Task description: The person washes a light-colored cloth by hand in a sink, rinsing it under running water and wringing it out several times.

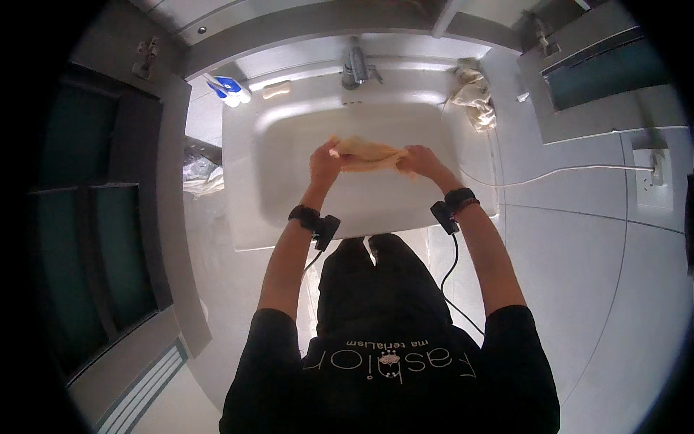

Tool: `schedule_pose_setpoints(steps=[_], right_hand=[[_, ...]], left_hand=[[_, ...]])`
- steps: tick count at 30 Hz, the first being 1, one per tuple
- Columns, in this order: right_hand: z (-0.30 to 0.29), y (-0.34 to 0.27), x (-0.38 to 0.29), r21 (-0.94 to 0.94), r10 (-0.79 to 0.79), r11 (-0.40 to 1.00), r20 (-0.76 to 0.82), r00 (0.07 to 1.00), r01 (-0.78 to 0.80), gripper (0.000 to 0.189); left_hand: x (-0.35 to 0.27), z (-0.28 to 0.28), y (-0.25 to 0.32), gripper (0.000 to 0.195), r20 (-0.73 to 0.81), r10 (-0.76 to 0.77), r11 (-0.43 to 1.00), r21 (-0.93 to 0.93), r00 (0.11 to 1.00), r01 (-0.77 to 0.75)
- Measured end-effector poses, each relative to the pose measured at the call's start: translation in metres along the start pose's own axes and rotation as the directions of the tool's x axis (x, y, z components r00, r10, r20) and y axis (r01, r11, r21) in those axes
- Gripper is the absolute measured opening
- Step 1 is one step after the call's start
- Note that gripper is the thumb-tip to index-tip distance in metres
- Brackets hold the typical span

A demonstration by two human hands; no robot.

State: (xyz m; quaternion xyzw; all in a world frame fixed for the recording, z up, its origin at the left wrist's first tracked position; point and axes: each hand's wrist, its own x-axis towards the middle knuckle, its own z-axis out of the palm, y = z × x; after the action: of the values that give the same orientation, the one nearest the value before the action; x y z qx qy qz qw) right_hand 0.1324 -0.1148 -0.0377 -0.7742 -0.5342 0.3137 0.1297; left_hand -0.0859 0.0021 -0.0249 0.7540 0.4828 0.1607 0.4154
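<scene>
An orange-yellow cloth [371, 154] is stretched sideways between my two hands above the basin of a white sink [303, 200]. My left hand [326, 161] grips one end of the cloth, and my right hand [420, 161] grips the other. The cloth sags a little and looks crumpled, with a loose corner hanging beside my right hand. Behind it, at the sink's back edge, stands a chrome faucet [356, 68]. Each wrist wears a black band with a small black device and a cable.
A bar of soap [276, 90] lies on the back left rim, near blue-and-white bottles [230, 90]. A crumpled beige cloth [473, 100] rests on the back right corner. A white cable [547, 174] runs from the wall socket [652, 176] to the sink. Open cabinet doors flank the sink above.
</scene>
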Motion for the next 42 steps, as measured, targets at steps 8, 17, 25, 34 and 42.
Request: schedule_pose_setpoints(steps=[8, 17, 25, 34, 42], right_hand=[[-0.009, -0.039, -0.013, 0.876, 0.012, 0.472, 0.102, 0.995, -0.096, 0.024], [-0.037, -0.103, -0.021, 0.748, -0.127, 0.642, -0.113, 0.985, 0.169, 0.033], [-0.102, -0.128, -0.046, 0.613, -0.050, 0.783, -0.108, 0.993, 0.106, 0.028], [-0.162, -0.125, -0.029, 0.887, 0.136, 0.444, 0.074, 0.988, -0.128, 0.020], [-0.141, -0.085, -0.002, 0.181, -0.020, 0.978, -0.396, 0.918, 0.100, 0.021]], left_hand=[[0.010, 0.010, -0.056, 0.040, 0.249, -0.032, 0.964, -0.250, 0.968, 0.096], [0.007, 0.012, -0.101, 0.064, 0.499, -0.189, 0.907, -0.241, 0.846, 0.345], [-0.004, 0.029, -0.055, 0.092, 0.389, 0.218, 0.954, -0.276, 0.895, -0.112], [0.043, 0.061, -0.010, 0.058, 0.602, 0.196, 0.898, -0.427, 0.774, 0.105], [0.015, 0.057, 0.038, 0.071, 0.687, 0.382, 0.423, -0.724, 0.618, 0.544]])
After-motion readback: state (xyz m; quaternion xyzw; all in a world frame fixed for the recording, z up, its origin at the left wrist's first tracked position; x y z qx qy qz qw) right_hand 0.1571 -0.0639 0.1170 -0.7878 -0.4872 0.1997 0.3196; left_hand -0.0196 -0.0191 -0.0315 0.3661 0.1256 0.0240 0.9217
